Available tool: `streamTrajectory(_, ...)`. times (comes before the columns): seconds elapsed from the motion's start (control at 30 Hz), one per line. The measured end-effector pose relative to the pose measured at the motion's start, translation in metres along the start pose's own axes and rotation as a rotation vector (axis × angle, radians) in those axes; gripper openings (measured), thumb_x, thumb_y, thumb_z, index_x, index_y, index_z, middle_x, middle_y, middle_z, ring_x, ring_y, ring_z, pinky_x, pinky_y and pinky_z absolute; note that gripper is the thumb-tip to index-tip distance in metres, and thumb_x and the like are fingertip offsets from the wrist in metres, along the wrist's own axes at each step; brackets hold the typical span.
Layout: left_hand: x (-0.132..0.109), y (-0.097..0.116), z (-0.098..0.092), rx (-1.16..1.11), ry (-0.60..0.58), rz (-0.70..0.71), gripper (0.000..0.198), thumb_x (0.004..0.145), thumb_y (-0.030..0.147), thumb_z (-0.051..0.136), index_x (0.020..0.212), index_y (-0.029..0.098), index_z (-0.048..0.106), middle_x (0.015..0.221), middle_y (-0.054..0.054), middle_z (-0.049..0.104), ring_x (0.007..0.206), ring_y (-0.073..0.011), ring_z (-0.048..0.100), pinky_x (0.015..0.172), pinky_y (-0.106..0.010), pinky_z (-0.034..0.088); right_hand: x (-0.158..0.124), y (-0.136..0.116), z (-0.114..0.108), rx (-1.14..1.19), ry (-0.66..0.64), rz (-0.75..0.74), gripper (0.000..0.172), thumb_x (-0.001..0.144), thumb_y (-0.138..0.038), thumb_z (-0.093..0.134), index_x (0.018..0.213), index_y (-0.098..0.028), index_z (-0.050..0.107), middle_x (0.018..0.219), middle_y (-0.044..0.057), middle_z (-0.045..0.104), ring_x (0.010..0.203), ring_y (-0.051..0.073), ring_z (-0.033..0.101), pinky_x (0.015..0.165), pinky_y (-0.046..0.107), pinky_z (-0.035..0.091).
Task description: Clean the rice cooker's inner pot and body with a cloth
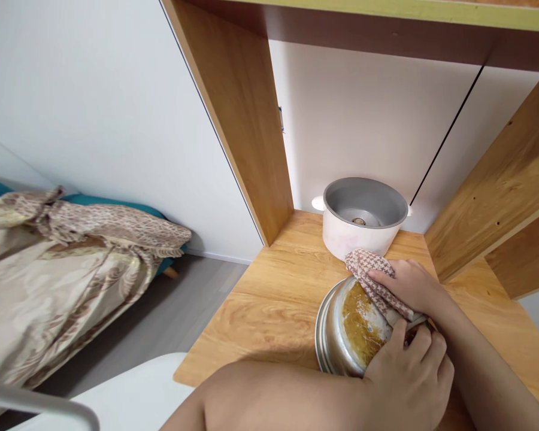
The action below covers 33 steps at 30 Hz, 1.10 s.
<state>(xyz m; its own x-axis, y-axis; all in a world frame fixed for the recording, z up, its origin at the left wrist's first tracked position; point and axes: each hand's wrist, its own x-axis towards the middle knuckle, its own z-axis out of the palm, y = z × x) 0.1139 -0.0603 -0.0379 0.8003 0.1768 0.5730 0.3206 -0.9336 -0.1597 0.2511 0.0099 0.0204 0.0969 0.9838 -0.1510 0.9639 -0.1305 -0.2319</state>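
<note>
A metal pot (335, 335) lies tipped on the wooden desk, its scorched, brown-stained base turned up toward me. My right hand (411, 287) is closed on a brown-and-white houndstooth cloth (368, 266) and presses it against the upper edge of that base. From below, my left hand (413, 371) grips the pot's near right side with bent fingers, close to the cloth's lower end. Part of the pot is hidden behind my left forearm and hand. Just beyond the cloth stands a white rice cooker body (350, 239), lidless, with a grey inside.
The wooden desk (251, 311) is bounded by an upright panel (247, 131) at left, boards at right and a shelf (386, 36) above. A white chair (153, 383) sits at the desk's left corner. Farther left is a bed with patterned covers (81, 281).
</note>
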Motion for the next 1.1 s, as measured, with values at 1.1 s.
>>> streamTrajectory(1.1, 0.001, 0.001, -0.002, -0.025, -0.004, -0.004, 0.023, 0.100, 0.028, 0.053, 0.098, 0.018, 0.074, 0.109, -0.008, 0.068, 0.101, -0.0225, 0.055, 0.096, -0.044, 0.040, -0.003, -0.006, -0.001, -0.104, 0.027, 0.090, 0.063, 0.098, -0.072, 0.037, 0.098, -0.019, 0.073, 0.101, 0.017, 0.077, 0.103, 0.036, 0.068, 0.083, 0.039, 0.044)
